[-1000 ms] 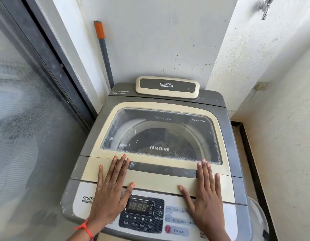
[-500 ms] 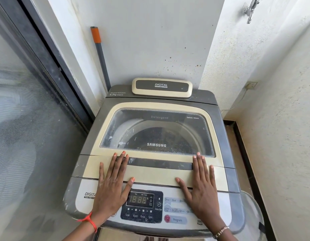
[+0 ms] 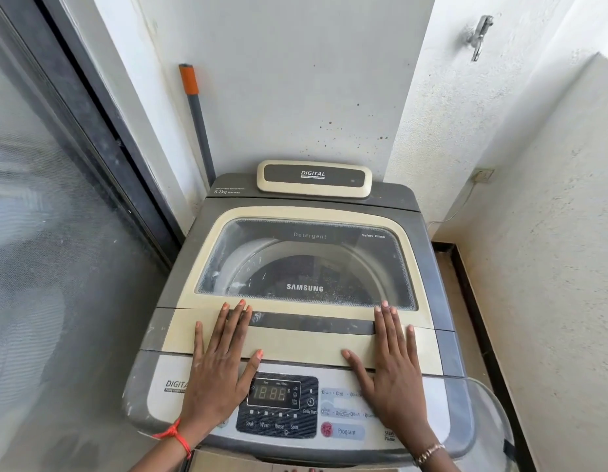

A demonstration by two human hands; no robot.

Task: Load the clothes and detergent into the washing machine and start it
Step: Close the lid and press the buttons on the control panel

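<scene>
A grey and cream top-loading washing machine (image 3: pixel 428 240) stands in front of me with its glass lid (image 3: pixel 306 264) closed. My left hand (image 3: pixel 221 366) lies flat, fingers straight, on the lid's front cream panel at the left. My right hand (image 3: pixel 393 366) lies flat on the same panel at the right. The dark control panel (image 3: pixel 278 408) with a digital display sits between my wrists. Through the glass I see the drum, dark inside; no clothes or detergent can be made out.
A sliding glass door (image 3: pixel 57 250) closes off the left side. A grey pole with an orange tip (image 3: pixel 197 117) leans in the back corner. White walls stand behind and to the right, with a tap (image 3: pixel 479 35) high up. A translucent bucket rim (image 3: pixel 493 413) shows at lower right.
My view has pulled back and tilted up a little, so more wall and both wrists show. Both hands stay flat on the lid's front panel.
</scene>
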